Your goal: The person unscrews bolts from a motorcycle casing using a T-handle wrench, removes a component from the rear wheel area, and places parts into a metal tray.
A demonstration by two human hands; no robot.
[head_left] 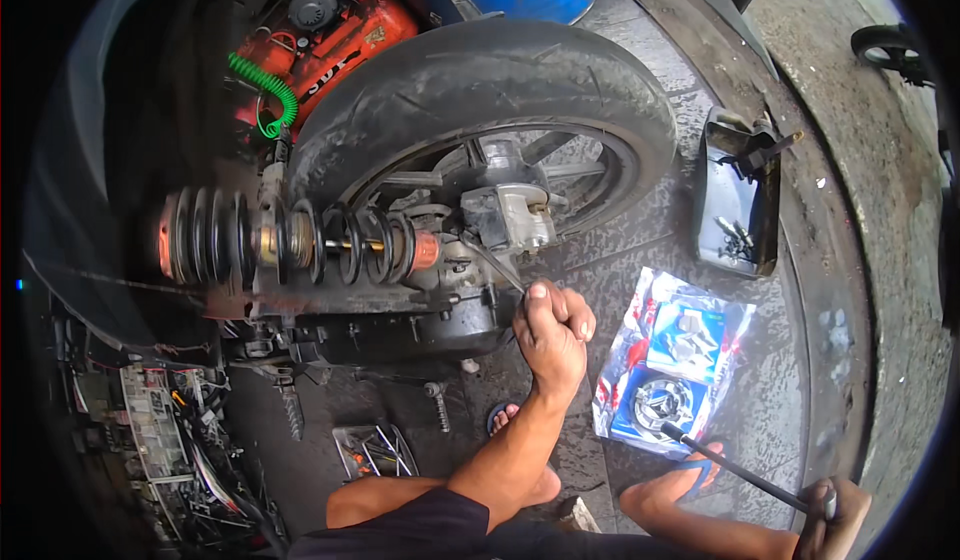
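My left hand (550, 335) is closed on a slim metal wrench (494, 260), whose far end meets the lower mount beside a coil-spring shock absorber (350, 245) with red ends. My right hand (835, 515), at the lower right, grips a long dark bar tool (744, 473) pointing toward a clear plastic package (625, 390) with blue cards and a round metal part. The shock lies horizontally above a dark engine casing (410, 335). Behind them is a motorcycle rear wheel with a black tire (530, 55) and a metal hub piece (525, 225).
A red compressor (350, 25) with a green coiled hose and a blue drum (555, 0) stand behind. A metal tray (770, 220) of small parts lies right, near a raised edge (850, 350). A cluttered parts organizer (150, 430) is at left, a small tool tray (350, 450) below.
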